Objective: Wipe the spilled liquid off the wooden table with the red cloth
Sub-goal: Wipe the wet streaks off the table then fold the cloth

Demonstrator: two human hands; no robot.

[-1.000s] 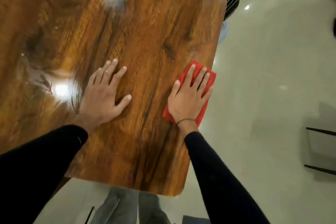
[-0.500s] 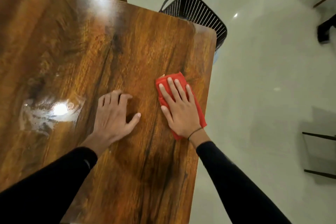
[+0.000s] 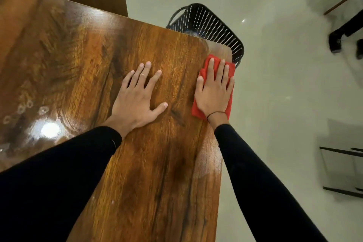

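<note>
Two flat palms on the wooden table (image 3: 149, 163): your right hand (image 3: 214, 94) presses the red cloth (image 3: 230, 68) with straight fingers at the far right corner, so the whole pad mops. Your left hand (image 3: 137, 100) lies spread and empty, likely bracing you, while wet rings (image 3: 29, 108) glisten well off to the left.

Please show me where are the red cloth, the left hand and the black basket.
cloth (image 3: 197, 108), head view, lower left corner beside the wrist.
left hand (image 3: 135, 98), head view, back of the hand, flat on the table.
basket (image 3: 216, 27), head view, perforated side wall beyond the table corner.
</note>
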